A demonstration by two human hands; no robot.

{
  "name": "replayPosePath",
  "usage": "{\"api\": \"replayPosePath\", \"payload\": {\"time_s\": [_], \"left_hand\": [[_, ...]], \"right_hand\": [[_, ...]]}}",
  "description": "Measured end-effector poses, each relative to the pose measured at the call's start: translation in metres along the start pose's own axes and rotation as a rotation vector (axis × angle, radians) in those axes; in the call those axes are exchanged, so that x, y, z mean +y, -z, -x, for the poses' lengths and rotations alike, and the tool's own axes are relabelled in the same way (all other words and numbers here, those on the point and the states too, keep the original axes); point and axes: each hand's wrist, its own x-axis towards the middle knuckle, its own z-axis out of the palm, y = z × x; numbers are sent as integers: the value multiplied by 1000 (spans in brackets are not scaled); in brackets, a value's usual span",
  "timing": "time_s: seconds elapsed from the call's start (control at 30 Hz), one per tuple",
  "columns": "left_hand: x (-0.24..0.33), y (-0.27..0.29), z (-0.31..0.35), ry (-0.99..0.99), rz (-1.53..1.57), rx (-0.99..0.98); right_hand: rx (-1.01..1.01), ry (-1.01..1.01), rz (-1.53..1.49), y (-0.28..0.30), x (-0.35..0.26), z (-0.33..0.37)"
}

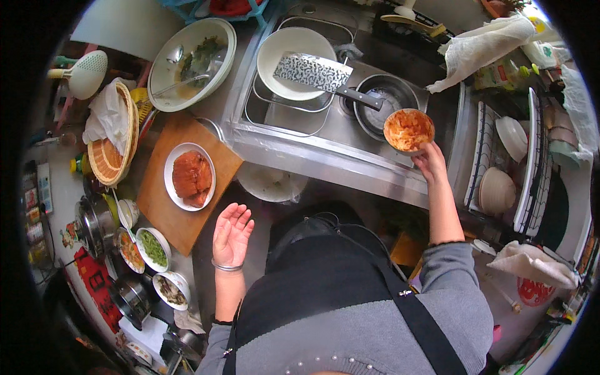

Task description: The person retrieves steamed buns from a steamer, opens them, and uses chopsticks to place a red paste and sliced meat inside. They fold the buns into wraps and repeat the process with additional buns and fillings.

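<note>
My right hand (431, 162) grips the near rim of a small bowl (388, 134) smeared inside with orange-red sauce or residue. The bowl is over the right side of the sink, beside a dark metal pot (395, 95). My left hand (231, 236) is empty, palm up with fingers extended, in front of the wooden cutting board (153, 203). On that board, a white plate (169, 177) bears chunks of reddish-orange meat or fish (191, 178). A patterned cleaver (314, 73) with a black handle lies across a large white bowl (267, 53) in the sink.
A large bowl (229, 47) with greens and spoons stands back left, near a wicker basket (132, 134). Small bowls of chopped green vegetable (153, 249) and dark pieces (172, 290) line the left counter. A dish rack (524, 162) is at right; a pale basin (272, 187) sits below the sink edge.
</note>
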Motion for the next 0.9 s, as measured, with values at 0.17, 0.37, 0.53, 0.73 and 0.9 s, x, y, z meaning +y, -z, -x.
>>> {"api": "replayPosePath", "payload": {"time_s": [0.17,0.37,0.53,0.73,0.9], "left_hand": [[-18,-2,13,15,13,53],[-16,-4,39,-33,93,114],[20,20,70,-208,17,277],[148,112,120,-633,-279,696],[307,226,135,-784,-829,1114]], "right_hand": [[-24,-165,-133,-5,51,-121],[-415,-24,-239,-6,103,-193],[-46,-189,28,47,98,-219],[284,517,636,19,42,-121],[-205,898,797,-116,40,17]]}}
